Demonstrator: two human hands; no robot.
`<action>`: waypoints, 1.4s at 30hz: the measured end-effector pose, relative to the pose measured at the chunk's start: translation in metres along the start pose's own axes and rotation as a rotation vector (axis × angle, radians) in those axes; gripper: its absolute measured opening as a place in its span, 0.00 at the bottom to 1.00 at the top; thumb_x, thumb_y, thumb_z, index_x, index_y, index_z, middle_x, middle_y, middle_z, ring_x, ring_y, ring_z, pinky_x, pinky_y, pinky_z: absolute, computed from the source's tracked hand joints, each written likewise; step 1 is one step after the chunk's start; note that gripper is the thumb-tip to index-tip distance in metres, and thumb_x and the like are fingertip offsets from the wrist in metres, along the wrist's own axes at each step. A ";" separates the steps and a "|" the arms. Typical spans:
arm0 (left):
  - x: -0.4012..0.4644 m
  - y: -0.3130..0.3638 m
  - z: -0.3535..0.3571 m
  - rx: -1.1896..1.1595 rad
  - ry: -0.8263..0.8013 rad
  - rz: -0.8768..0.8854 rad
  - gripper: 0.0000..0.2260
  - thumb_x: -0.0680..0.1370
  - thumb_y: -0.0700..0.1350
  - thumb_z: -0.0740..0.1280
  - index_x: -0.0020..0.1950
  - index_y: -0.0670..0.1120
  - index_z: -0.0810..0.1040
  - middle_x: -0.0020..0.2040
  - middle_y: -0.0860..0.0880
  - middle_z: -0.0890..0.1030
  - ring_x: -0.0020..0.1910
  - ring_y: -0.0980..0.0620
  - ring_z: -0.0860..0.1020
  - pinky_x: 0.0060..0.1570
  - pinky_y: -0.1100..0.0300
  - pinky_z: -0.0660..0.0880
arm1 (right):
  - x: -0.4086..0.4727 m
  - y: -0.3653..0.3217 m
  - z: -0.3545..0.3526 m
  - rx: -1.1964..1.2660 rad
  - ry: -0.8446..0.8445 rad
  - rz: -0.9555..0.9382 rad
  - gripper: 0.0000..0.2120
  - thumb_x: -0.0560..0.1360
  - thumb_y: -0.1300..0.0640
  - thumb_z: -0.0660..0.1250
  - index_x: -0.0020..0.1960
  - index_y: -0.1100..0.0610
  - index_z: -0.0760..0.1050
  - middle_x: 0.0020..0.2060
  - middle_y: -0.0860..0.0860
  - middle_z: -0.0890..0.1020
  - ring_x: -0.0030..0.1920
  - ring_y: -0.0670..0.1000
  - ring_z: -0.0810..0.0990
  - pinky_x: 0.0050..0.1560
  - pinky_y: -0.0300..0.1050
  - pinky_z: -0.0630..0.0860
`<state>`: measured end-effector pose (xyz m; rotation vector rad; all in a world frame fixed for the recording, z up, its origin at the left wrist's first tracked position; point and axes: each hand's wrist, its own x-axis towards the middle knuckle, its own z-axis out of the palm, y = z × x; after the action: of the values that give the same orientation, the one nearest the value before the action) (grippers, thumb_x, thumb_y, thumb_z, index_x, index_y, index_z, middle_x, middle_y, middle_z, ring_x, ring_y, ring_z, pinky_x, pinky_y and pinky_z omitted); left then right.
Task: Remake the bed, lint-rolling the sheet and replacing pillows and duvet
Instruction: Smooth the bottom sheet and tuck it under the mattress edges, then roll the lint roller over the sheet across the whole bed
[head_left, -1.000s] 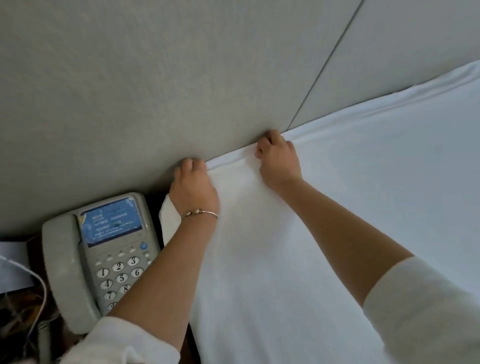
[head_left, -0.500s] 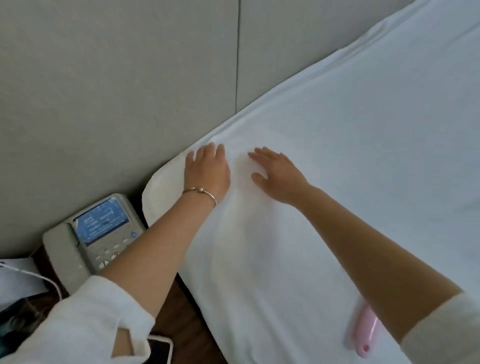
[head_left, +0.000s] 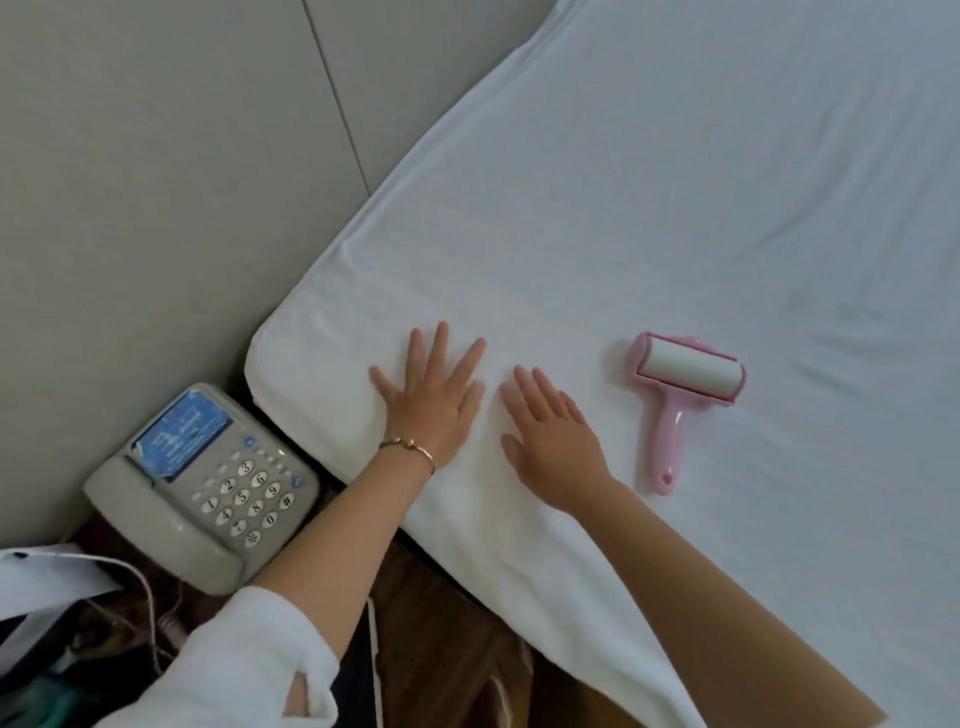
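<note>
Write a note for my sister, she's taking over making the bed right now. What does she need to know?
Left hand and right hand: both flat and open on the sheet near the bed's corner, holding nothing.
Lint roller: lying on the sheet just right of the right hand, untouched.
Done: sheet looks tucked at this corner, mostly smooth.
Left: lint-roll the sheet, then put back pillows and duvet; neither is in view.

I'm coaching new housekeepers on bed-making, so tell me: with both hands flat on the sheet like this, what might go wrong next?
The lint roller lies loose on the sheet beside the right hand; a sideways smoothing sweep may knock it away. The left hand works by the mattress corner, right above the desk phone, so a sleeve might bump it. Faint creases remain further across the sheet and may get missed.
</note>
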<state>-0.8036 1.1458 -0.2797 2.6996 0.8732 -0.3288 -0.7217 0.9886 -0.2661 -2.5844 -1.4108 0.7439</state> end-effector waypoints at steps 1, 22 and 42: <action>-0.012 -0.010 0.010 0.078 -0.040 0.030 0.24 0.80 0.61 0.40 0.74 0.66 0.34 0.78 0.52 0.36 0.77 0.47 0.35 0.67 0.27 0.42 | -0.013 -0.003 0.012 -0.054 -0.030 -0.008 0.29 0.81 0.45 0.44 0.80 0.53 0.49 0.80 0.51 0.46 0.79 0.56 0.41 0.77 0.59 0.51; -0.116 0.018 0.045 0.274 -0.312 -0.001 0.45 0.68 0.78 0.46 0.74 0.58 0.27 0.77 0.40 0.33 0.77 0.41 0.37 0.72 0.38 0.40 | -0.090 0.018 -0.001 0.460 -0.187 0.131 0.23 0.81 0.49 0.61 0.75 0.47 0.65 0.75 0.44 0.65 0.74 0.46 0.64 0.72 0.49 0.63; -0.101 0.116 0.037 0.136 -0.568 -0.210 0.66 0.59 0.74 0.70 0.66 0.55 0.16 0.66 0.43 0.16 0.68 0.36 0.22 0.69 0.31 0.39 | -0.098 0.122 -0.063 1.198 -0.066 0.796 0.07 0.70 0.58 0.70 0.45 0.60 0.76 0.36 0.53 0.78 0.33 0.51 0.76 0.33 0.42 0.73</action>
<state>-0.8188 0.9895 -0.2613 2.4113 0.9721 -1.1665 -0.6441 0.8484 -0.2136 -1.9509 0.2365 1.2213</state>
